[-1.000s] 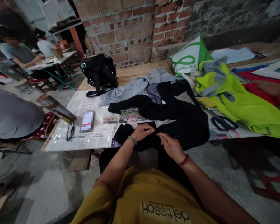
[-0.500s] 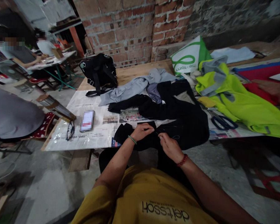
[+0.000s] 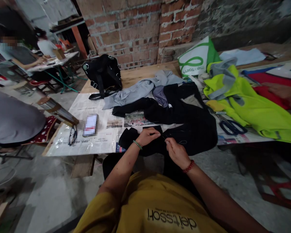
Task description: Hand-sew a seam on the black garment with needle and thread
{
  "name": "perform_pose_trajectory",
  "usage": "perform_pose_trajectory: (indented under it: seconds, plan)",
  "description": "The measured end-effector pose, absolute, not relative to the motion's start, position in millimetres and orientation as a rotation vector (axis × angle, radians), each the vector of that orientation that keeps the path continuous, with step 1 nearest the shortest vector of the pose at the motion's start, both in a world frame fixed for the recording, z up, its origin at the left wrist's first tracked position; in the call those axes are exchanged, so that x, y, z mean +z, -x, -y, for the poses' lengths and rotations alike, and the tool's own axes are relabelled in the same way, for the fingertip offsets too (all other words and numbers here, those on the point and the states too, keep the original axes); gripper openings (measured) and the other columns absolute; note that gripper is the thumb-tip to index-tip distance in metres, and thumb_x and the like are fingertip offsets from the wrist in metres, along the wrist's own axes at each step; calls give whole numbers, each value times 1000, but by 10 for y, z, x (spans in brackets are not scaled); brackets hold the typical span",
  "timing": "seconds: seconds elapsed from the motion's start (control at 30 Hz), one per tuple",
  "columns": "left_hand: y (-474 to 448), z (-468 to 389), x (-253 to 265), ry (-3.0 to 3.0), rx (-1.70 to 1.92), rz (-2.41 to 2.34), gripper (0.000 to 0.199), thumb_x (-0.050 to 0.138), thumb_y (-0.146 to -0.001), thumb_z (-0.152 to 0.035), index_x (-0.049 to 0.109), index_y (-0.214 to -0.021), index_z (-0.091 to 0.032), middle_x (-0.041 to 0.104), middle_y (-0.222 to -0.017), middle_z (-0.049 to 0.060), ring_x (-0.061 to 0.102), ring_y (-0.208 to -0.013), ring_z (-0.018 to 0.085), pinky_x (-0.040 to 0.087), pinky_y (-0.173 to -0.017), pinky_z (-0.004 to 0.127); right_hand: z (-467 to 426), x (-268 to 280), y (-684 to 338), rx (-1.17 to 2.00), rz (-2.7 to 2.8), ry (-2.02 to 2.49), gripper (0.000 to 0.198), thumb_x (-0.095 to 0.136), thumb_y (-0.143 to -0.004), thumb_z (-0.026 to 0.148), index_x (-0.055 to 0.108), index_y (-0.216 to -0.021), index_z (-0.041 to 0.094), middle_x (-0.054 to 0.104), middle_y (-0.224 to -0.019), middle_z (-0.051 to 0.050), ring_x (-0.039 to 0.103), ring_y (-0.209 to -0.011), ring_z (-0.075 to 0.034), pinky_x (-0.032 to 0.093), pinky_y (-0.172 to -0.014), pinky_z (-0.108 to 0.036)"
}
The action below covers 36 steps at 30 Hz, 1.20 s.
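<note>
Black cloth garment (image 3: 199,136) lies along the near edge of the newspaper-covered wooden table (image 3: 102,147); left hand (image 3: 148,137) appears to pinch its fabric, right hand (image 3: 177,152) has fingertips pressed together, on what I cannot tell; thin pale thread loop (image 3: 183,142) lies just beside. Advisable, in my judgement: cloth held taut, loop clear of the knuckles

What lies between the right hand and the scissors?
In the head view, the black garment lies between the right hand and the scissors.
</note>
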<state>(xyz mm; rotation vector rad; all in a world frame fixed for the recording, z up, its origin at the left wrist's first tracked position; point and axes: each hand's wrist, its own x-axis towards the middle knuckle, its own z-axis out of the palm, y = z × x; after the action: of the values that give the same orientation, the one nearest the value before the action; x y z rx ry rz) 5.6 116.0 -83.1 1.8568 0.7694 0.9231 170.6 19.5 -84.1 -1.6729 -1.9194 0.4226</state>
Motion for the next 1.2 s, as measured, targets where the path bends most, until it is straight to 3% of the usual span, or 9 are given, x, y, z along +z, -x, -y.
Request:
perform_pose_trajectory:
  seconds: [0.33, 0.5, 0.7, 0.9, 1.2]
  plan:
    - [-51, -1178, -877, -1819, 908, -753, 24, 71, -67, -33, 70, -82, -13, 63, -78, 5, 56, -69, 11, 45, -66, 22, -254, -846, -1644, 301, 1922, 1765, 29, 25, -91, 29, 51, -96, 16, 59, -56, -2, 58, -49, -15, 36, -50, -24]
    - [-47, -1182, -877, -1829, 948, -763, 19, 68, -71, -30, 70, -80, -14, 63, -78, 4, 56, -69, 10, 45, -66, 22, -306, -779, -1603, 345, 1917, 1811, 25, 28, -90, 28, 51, -92, 17, 59, -57, -2, 57, -50, -14, 36, -51, -23]
    - [-47, -1183, -882, -1837, 952, -790, 18, 67, -71, -29, 70, -79, -14, 62, -75, 3, 55, -68, 10, 43, -64, 21, -333, -740, -1599, 292, 1908, 1711, 24, 33, -88, 25, 55, -80, 19, 64, -73, -5, 61, -68, -15, 39, -59, -23]
    - [-45, -1190, -886, -1837, 963, -804, 17, 67, -71, -29, 70, -80, -14, 62, -76, 4, 55, -67, 10, 44, -63, 21, -325, -791, -1629, 275, 1943, 1741, 28, 31, -90, 29, 58, -88, 19, 62, -62, -2, 58, -53, -14, 34, -51, -23]
    - [-51, -1201, -918, -1851, 986, -749, 14, 67, -71, -27, 71, -77, -14, 62, -74, 4, 57, -68, 11, 45, -66, 23, -359, -830, -1583, 160, 1997, 1810, 28, 31, -89, 25, 58, -88, 17, 63, -61, -4, 59, -53, -16, 32, -50, -24]
